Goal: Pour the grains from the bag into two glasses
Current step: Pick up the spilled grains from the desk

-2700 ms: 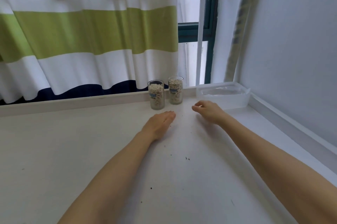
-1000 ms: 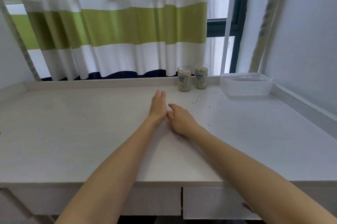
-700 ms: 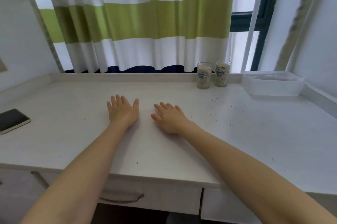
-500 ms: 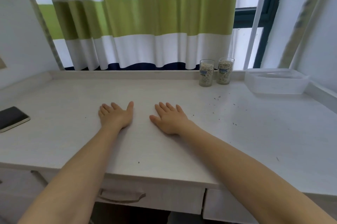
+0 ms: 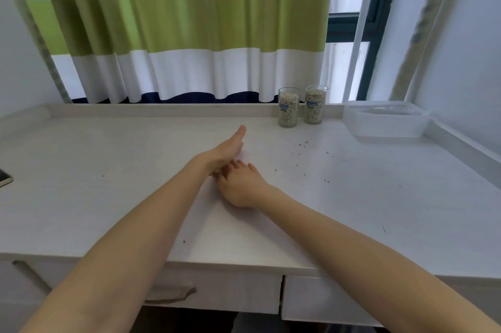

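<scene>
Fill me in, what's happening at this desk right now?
Nobody is holding anything. Both glasses, the left glass and the right glass, stand upright and full of grains at the back of the desk, beside a clear plastic tub. The left hand is stretched out flat, the right hand rests next to it. Stray bits are scattered on the desk.

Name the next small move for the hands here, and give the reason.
Probably withdraw both hands: the two glasses already stand filled with grains by the desk's back ledge, and the left hand and right hand hold nothing.
</scene>
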Demonstrator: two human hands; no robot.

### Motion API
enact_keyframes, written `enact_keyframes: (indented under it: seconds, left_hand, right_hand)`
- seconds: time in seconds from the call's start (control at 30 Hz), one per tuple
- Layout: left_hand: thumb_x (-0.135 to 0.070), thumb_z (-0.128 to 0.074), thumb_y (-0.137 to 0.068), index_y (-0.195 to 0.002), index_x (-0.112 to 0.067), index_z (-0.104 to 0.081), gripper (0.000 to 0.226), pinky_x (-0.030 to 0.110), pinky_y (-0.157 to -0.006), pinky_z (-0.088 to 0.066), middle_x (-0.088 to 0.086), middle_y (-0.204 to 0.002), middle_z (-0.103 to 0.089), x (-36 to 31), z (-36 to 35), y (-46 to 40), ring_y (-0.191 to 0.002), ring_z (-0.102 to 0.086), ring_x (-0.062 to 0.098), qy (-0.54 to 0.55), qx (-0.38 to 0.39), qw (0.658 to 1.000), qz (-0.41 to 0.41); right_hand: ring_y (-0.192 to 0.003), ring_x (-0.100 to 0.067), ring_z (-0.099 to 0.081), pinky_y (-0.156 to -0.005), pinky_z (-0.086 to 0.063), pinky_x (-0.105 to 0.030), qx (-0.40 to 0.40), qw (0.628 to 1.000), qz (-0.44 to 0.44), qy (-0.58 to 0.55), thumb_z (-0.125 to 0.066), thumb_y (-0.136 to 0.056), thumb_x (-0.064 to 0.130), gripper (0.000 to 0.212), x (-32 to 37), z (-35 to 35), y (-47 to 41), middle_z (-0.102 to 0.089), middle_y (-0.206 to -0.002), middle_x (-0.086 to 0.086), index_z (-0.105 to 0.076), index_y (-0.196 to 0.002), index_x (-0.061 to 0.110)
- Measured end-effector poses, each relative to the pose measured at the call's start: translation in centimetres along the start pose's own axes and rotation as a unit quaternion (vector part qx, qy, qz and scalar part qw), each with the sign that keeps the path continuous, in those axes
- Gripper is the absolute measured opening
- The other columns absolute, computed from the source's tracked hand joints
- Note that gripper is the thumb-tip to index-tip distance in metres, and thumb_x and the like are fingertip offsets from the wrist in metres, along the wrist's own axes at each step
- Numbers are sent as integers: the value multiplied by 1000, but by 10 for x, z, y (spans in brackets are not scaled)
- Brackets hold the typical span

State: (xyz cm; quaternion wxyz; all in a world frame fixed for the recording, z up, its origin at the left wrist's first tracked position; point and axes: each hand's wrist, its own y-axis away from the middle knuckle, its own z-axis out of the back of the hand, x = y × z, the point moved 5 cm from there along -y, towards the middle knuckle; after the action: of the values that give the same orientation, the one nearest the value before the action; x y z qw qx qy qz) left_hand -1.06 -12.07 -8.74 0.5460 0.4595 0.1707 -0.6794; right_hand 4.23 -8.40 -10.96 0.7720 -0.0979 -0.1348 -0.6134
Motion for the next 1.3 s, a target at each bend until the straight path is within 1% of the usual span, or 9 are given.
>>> enact_keyframes:
  seconds: [0.27, 0.43, 0.6, 0.8, 1.03, 1.1, 1.17, 1.23, 1.3]
  left_hand:
    - [-67, -7, -92, -150, -15, -23, 80, 37, -118, -7, 2, -157, -23, 18, 43, 15, -145, -20, 18, -63, -90, 994, -5]
    - [-64, -10, -93, -150, -15, -23, 76, 37, -117, -10, 4, -158, -20, 29, 44, 18, -145, -19, 22, -66, -116, 991, 8]
    - [-57, -14, -97, -143, -7, -37, 72, 36, -109, -27, 16, -143, -44, 22, 28, 11, -129, -44, 29, -61, -147, 987, -11]
    - [-28, -11, -103, -151, -12, -12, 50, 44, -118, -11, 14, -157, -17, 19, -6, 7, -145, -15, 27, -189, -137, 972, -29]
    - [-21, -13, -103, -152, -24, 4, 52, 44, -119, -1, 12, -159, 10, 8, -52, 9, -147, 10, 23, -326, -75, 939, -82]
    - [-36, -23, -103, -152, -24, 5, 57, 39, -119, 3, 7, -160, 11, -1, -63, 19, -147, 11, 17, -341, 6, 934, -106]
    - [-69, -29, -85, -151, -18, 7, 91, 34, -119, 6, 0, -160, 13, -6, -72, 31, -146, 12, 9, -353, 73, 923, -137]
    - [-84, -32, -70, -151, -16, 12, 114, 33, -120, 6, -3, -158, 17, -7, -84, 39, -145, 14, 7, -417, 82, 891, -160]
    - [-84, -34, -71, -151, -15, 12, 115, 32, -120, 5, -2, -159, 16, -10, -93, 37, -145, 13, 7, -428, 49, 886, -173]
  right_hand:
    - [-147, -26, -2, -119, 0, -43, 66, 988, 137, -15, -26, -93, 60, 80, 85, -32, 35, -6, -159, -10, -3, -152, 10]
    - [-147, -19, 8, -117, 12, -45, 31, 983, 161, 78, -14, -99, 50, 65, 84, -47, 34, 3, -161, -2, 3, -152, 16]
    - [-147, -17, 12, -115, 17, -47, 21, 988, 51, 142, -8, -101, 41, 56, 18, -18, 5, 7, -160, 3, 5, -152, 23]
    - [-147, -17, 8, -116, 15, -47, 6, 988, -71, 135, -5, -100, 43, 57, -74, 16, -7, 7, -160, 5, 5, -152, 20]
    - [-148, -18, 6, -116, 12, -47, -4, 979, -179, 100, -9, -101, 39, 57, -134, 40, 1, 6, -160, 1, 3, -152, 15]
    - [-148, -23, 2, -116, 8, -50, -3, 979, -171, 111, -15, -101, 33, 55, -138, 49, 5, 1, -161, -3, -6, -152, 13]
    - [-147, -26, 0, -117, 4, -53, -21, 980, -155, 125, -22, -100, 26, 53, -142, 60, 13, -2, -160, -7, -13, -151, 13]
    - [-148, -25, 1, -117, 4, -52, -42, 980, -155, 114, -23, -101, 25, 53, -146, 68, 21, 0, -160, -7, -12, -151, 13]
    - [-148, -22, 1, -118, 5, -49, -60, 982, -165, 70, -18, -102, 32, 54, -149, 74, 28, -1, -161, -5, -11, -152, 13]
